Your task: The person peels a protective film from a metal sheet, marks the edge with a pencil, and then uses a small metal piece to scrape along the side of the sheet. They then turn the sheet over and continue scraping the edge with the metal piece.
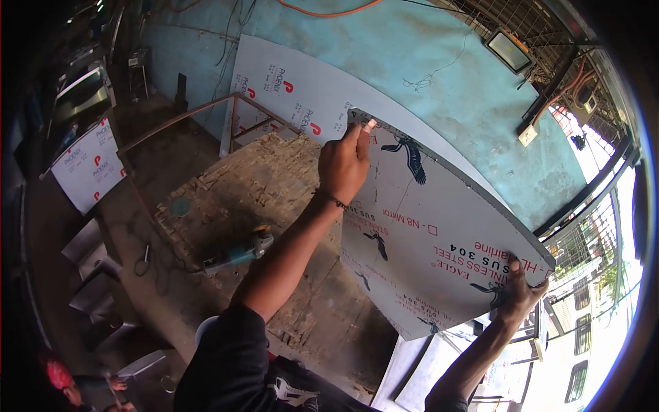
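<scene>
A large stainless steel sheet point(412, 254), covered in printed protective film with bird emblems and upside-down lettering, is held up tilted in front of me. Its far edge looks folded into a narrow lip. My left hand point(344, 161) grips the upper left corner, thumb and fingers closed over the edge. At the lower right corner my right hand point(519, 294) has hold of the sheet, with some fingers hidden behind it. Below the left forearm, an angle grinder point(240, 254) lies on the worn wooden tabletop point(288, 302).
A white film-covered sheet point(268, 75) leans on the blue wall point(412, 48). Left of the table stand a rusty metal frame point(175, 123), another printed sheet point(89, 165) and several bent metal pieces point(103, 295). Another person point(65, 384) is at lower left. A floodlight point(509, 51) hangs upper right.
</scene>
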A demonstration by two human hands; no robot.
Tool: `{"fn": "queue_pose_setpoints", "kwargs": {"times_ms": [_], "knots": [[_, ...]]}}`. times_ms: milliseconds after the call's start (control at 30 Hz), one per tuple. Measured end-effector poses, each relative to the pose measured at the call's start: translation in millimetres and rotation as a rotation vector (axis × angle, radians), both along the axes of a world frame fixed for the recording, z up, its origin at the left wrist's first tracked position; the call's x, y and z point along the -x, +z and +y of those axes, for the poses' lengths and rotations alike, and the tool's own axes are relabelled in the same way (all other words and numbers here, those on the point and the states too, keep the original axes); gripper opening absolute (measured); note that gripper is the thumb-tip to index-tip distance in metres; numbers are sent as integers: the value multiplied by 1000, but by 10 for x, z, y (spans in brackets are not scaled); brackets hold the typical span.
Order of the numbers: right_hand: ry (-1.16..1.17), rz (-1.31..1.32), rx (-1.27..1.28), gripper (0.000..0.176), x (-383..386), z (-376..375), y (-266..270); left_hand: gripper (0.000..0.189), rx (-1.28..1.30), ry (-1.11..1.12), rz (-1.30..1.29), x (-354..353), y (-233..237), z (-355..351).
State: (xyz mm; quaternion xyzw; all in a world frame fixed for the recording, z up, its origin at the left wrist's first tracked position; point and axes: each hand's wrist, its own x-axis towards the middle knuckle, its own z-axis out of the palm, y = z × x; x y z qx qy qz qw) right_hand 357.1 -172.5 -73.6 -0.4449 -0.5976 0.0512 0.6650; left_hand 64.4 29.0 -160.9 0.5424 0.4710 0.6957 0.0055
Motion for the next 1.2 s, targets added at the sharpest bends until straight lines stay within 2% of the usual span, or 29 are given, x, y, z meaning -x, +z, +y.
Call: {"fn": "queue_pose_setpoints", "kwargs": {"times_ms": [33, 100, 133, 167, 233, 300, 367, 500, 533, 633, 667, 800, 833, 900, 933, 1100, 1200], "knots": [[1, -1, 3, 38, -28, -3, -12, 24, 3, 1, -1, 24, -26, 74], [-34, -30, 42, 38, -123, -5, -18, 28, -194, -58, -298, 68, -3, 192], [-32, -31, 35, 38, -117, 2, -4, 26, -19, -102, -243, 47, -34, 124], [-14, -35, 20, 38, -97, 14, 6, 26, -28, -100, -243, 6, -29, 89], [3, -42, 18, 38, -55, 19, -1, 29, -114, -47, -82, -85, -37, -6], [29, -27, 16, 37, -48, 10, 12, 29, -36, -55, -119, -11, -44, 88], [31, -28, -4, 37, -84, 28, -3, 27, -5, -109, -332, 54, 3, 207], [46, -10, -18, 35, -130, 50, -28, 22, -104, 5, -211, 55, 44, 189], [45, -10, -9, 35, -155, 32, -39, 21, 49, -13, -218, 99, 53, 216], [27, -11, -23, 35, -144, 70, -18, 28, 53, -17, -120, -13, 14, 72], [47, -2, -17, 36, -122, 68, -10, 26, -34, 23, -73, -51, -44, 97], [40, -35, -2, 38, -176, 72, -4, 25, 33, -17, -277, 20, 30, 182], [42, -35, -9, 38, -159, 86, 8, 25, 26, -15, -276, -5, 42, 193], [60, 9, -16, 41, -89, 82, -4, 24, -117, 95, -99, -50, 9, 169], [60, 9, -13, 41, -97, 81, -20, 23, -23, 45, -147, 8, 18, 197], [46, 0, 0, 42, -139, 74, -5, 22, -25, 121, -77, -11, 0, 171], [40, 20, -9, 40, -141, 78, -8, 19, -40, 89, -167, 81, -4, 257]]}}
